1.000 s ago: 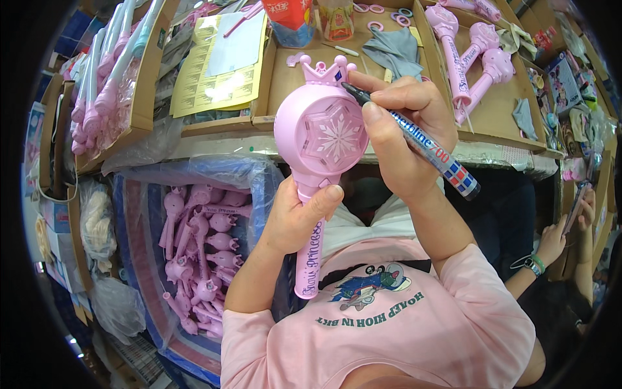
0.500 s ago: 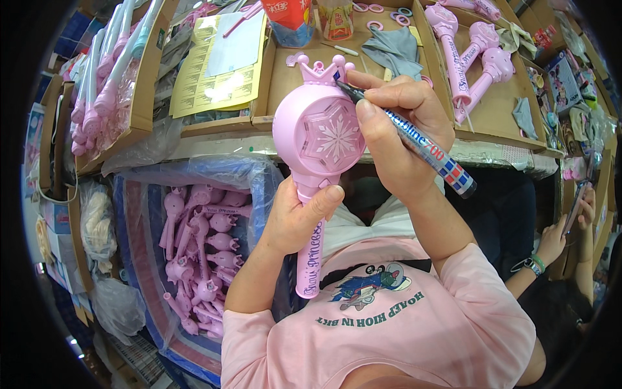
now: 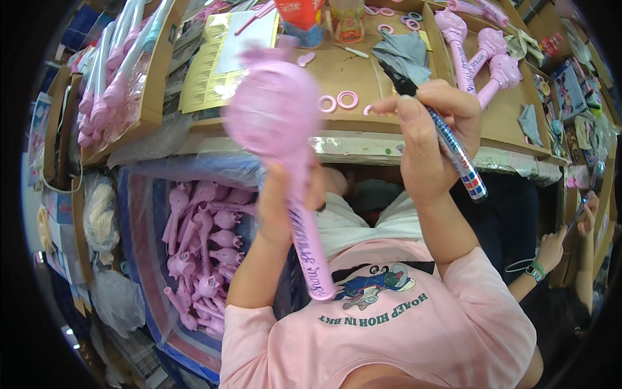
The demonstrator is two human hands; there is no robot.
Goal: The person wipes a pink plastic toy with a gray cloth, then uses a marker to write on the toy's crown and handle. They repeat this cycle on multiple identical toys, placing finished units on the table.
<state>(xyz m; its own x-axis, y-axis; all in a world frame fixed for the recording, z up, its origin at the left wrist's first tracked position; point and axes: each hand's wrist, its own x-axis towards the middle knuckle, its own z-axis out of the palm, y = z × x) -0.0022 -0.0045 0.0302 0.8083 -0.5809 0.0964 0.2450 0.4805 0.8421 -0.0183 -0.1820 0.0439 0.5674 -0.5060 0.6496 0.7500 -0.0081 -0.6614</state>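
left hand [image 3: 285, 201] clamped on blurred pink toy wand [image 3: 285, 149], right hand [image 3: 431, 139] around marker pen [image 3: 440, 133]

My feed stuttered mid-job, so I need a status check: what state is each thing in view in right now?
left hand: closed around the wand's handle.
pink toy wand: held upright, head motion-blurred.
right hand: gripping the marker, clear of the wand.
marker: uncapped, tip up, touching nothing.
bin of pink wands: open, piled with wands.
three finished wands: lying on the workbench.
pink rings: loose on the bench.
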